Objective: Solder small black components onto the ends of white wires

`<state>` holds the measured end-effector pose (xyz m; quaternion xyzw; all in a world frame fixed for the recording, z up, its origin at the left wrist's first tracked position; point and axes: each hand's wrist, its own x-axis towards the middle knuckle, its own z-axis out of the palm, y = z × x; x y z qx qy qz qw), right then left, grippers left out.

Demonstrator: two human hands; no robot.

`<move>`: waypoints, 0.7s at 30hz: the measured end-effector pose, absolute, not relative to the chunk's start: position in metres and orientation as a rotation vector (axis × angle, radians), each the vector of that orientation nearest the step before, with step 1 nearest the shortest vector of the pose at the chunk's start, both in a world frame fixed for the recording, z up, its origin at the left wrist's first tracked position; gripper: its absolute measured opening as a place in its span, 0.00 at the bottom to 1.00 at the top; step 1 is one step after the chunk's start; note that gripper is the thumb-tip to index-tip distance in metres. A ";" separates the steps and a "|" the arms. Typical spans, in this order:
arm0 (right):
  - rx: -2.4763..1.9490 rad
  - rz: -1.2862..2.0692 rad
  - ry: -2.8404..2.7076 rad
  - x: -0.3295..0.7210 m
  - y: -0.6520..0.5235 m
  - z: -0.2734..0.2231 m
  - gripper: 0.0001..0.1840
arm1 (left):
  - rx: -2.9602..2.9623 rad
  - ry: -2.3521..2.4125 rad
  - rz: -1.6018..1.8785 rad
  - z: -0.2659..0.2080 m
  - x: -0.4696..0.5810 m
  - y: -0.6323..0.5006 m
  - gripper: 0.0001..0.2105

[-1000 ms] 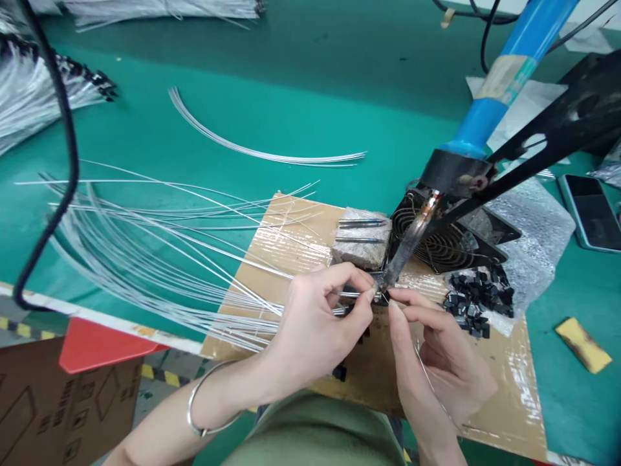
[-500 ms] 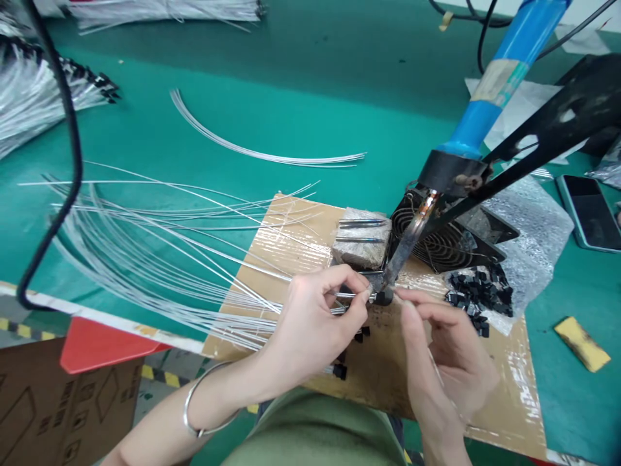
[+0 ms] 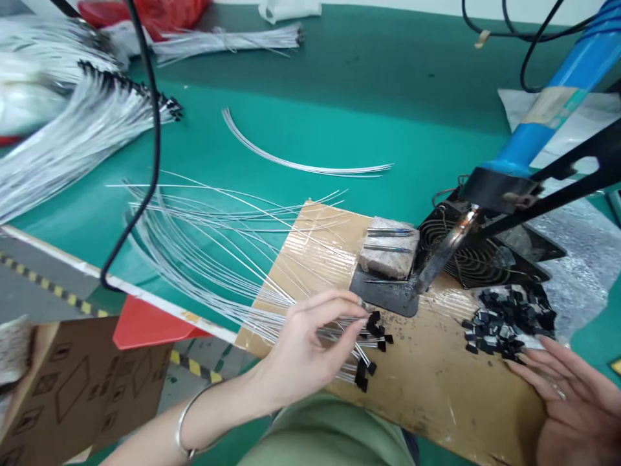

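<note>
My left hand [image 3: 315,336] is closed in a pinch on a thin white wire, with a black end piece [image 3: 373,320] just beyond the fingertips. Below those fingers, several more white wires with black ends [image 3: 361,375] lie on the cardboard sheet [image 3: 427,395]. On the right, my right hand [image 3: 572,395] has its fingers stretched and apart at the near edge of a pile of small black pieces [image 3: 519,317]. I see nothing clearly held in it. The long loose wires [image 3: 204,272] run off to the left.
A blue-handled soldering iron [image 3: 528,129] is fixed in a black stand, its tip over a dark plate [image 3: 388,294]. A block with metal rods [image 3: 391,252] and a black fan [image 3: 466,252] stand behind. A black cable [image 3: 154,129] hangs at left; wire bundles [image 3: 97,123] lie beyond.
My right hand has moved right, away from the iron's tip, to the black pieces. My left hand has drawn back from the tip towards the wire ends. The view has shifted.
</note>
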<state>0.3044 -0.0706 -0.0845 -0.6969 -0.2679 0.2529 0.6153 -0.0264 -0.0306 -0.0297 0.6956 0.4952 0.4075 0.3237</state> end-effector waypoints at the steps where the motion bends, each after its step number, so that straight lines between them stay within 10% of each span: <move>1: -1.606 0.586 -0.601 0.299 -0.067 -0.085 0.35 | 1.883 1.318 1.091 -0.030 -0.031 -0.029 0.06; 21: -1.589 0.629 -0.632 0.281 -0.062 -0.082 0.26 | 2.512 1.580 0.795 -0.049 -0.122 0.088 0.07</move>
